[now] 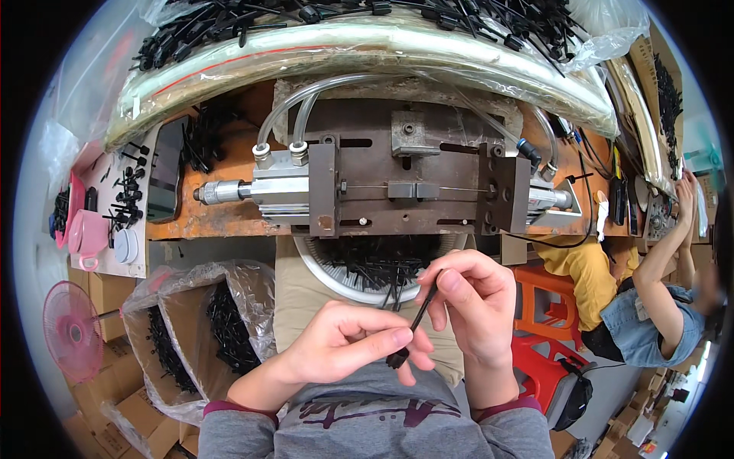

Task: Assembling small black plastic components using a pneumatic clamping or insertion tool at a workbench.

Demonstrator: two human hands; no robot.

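In front of my chest I hold a black plastic part with a long thin stem [425, 307] and a wider block-like end. My left hand [344, 342] pinches it low, just above the wide end, between thumb and fingers. The upper end of the stem is pinched by the thumb and index finger of my right hand [472, 300]. Beyond my hands, a white round basket [321, 275] holds many similar black parts. A brown metal fixture [451, 168] with a small steel block [413, 190] at its centre stands on the bench behind the basket.
Air cylinders [281, 189] with clear hoses [294, 92] flank the fixture. Black parts lie heaped [489, 19] along the back. At left are a lined carton [191, 336] of parts, a pink fan [74, 331] and a pink cup [86, 232]. Red stools [535, 348] and a co-worker [650, 306] are at right.
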